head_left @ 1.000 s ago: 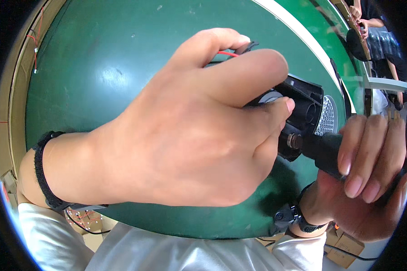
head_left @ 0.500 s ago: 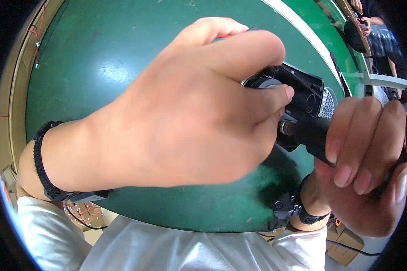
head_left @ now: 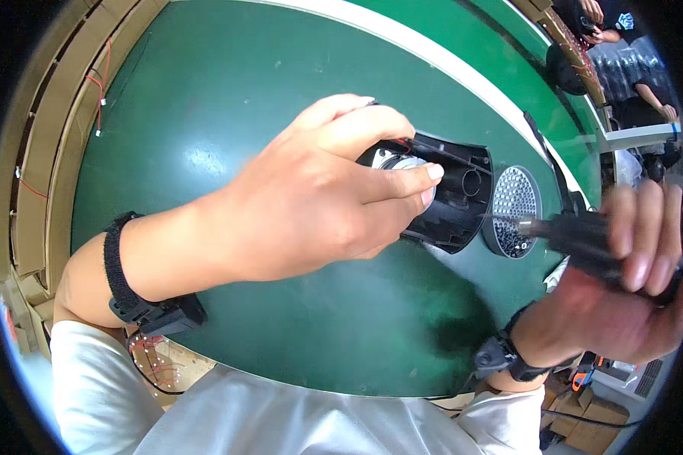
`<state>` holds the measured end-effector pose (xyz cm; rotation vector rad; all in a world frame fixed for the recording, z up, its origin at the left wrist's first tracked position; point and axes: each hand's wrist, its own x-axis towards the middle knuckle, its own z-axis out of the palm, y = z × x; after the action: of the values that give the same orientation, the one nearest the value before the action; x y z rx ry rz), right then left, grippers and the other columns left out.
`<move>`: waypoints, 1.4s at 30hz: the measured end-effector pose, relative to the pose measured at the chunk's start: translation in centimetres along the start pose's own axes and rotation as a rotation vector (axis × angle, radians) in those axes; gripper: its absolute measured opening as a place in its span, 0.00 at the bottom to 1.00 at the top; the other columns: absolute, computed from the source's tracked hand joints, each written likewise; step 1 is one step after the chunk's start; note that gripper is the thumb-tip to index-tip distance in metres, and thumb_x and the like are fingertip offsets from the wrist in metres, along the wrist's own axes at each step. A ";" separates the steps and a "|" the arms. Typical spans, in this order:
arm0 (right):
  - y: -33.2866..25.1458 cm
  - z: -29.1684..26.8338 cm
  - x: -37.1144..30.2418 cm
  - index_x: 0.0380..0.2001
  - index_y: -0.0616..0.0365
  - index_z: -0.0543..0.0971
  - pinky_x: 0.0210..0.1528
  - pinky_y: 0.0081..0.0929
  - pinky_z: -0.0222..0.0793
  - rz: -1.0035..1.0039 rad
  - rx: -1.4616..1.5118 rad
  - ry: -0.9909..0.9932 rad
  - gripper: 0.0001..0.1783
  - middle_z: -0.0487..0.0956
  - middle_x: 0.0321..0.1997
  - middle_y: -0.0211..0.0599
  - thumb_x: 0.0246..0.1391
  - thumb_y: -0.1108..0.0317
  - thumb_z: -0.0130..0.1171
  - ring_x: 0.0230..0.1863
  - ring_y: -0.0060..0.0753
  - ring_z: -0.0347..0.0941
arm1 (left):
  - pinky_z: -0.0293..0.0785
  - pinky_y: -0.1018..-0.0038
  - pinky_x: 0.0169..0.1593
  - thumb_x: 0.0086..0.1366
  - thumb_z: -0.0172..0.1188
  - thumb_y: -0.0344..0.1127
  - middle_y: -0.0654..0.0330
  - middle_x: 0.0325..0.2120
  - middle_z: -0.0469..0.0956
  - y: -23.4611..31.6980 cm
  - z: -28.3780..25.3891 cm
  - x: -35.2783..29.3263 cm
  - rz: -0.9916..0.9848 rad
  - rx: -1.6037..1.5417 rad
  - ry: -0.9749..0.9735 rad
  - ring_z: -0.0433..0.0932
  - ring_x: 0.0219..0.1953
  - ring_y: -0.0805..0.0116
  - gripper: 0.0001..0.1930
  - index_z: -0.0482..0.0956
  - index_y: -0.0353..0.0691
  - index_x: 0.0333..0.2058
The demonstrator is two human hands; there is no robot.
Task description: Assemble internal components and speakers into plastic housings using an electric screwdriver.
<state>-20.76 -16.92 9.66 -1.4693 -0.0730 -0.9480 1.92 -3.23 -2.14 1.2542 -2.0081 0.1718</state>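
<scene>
My left hand point(head_left: 319, 197) grips a black plastic housing point(head_left: 451, 201) and presses a round silver part point(head_left: 398, 161) into it with thumb and fingers. Thin red and black wires run along the housing's top. My right hand point(head_left: 622, 288) is closed around a black electric screwdriver point(head_left: 584, 239), its metal bit pointing left toward the housing, a short way off it. A round perforated grille point(head_left: 512, 208) lies on the table between housing and screwdriver tip.
The work sits on a dark green table point(head_left: 228, 114) with a white stripe at the far side. Cardboard trays with loose red wires point(head_left: 99, 98) line the left edge. Other people stand at the far right. Cardboard boxes point(head_left: 584, 425) sit lower right.
My right hand has drawn the screwdriver back to the right, away from the housing. The grille, hidden before, now shows. My left hand still holds the housing.
</scene>
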 end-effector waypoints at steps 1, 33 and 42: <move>-0.8 -0.9 -0.3 0.31 0.56 0.70 0.39 0.23 0.60 -0.011 0.004 -0.006 0.11 0.66 0.27 0.25 0.58 0.61 0.56 0.29 0.20 0.64 | 0.74 0.50 0.55 0.41 0.75 0.37 0.64 0.52 0.83 0.0 -0.1 -0.1 0.005 0.012 0.001 0.75 0.53 0.49 0.28 0.86 0.42 0.46; 6.4 -0.2 1.6 0.53 0.67 0.70 0.23 0.23 0.75 1.186 -0.204 -0.071 0.20 0.81 0.25 0.44 0.68 0.61 0.50 0.23 0.29 0.80 | 0.40 0.33 0.69 0.45 0.64 0.33 0.43 0.63 0.64 -1.4 -1.3 -0.2 -0.225 -0.109 0.088 0.63 0.63 0.42 0.30 0.82 0.47 0.53; 14.4 0.0 8.7 0.47 0.75 0.69 0.24 0.29 0.79 0.849 -0.373 0.374 0.19 0.83 0.30 0.52 0.66 0.65 0.43 0.24 0.36 0.82 | 0.49 0.46 0.69 0.54 0.61 0.30 0.37 0.69 0.48 -2.4 0.8 -1.0 -0.453 -0.072 0.226 0.51 0.68 0.38 0.45 0.53 0.34 0.70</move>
<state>-6.83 -23.69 3.16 -1.4211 0.9725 -0.5171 3.73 -4.16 -4.02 1.5328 -1.4852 0.0195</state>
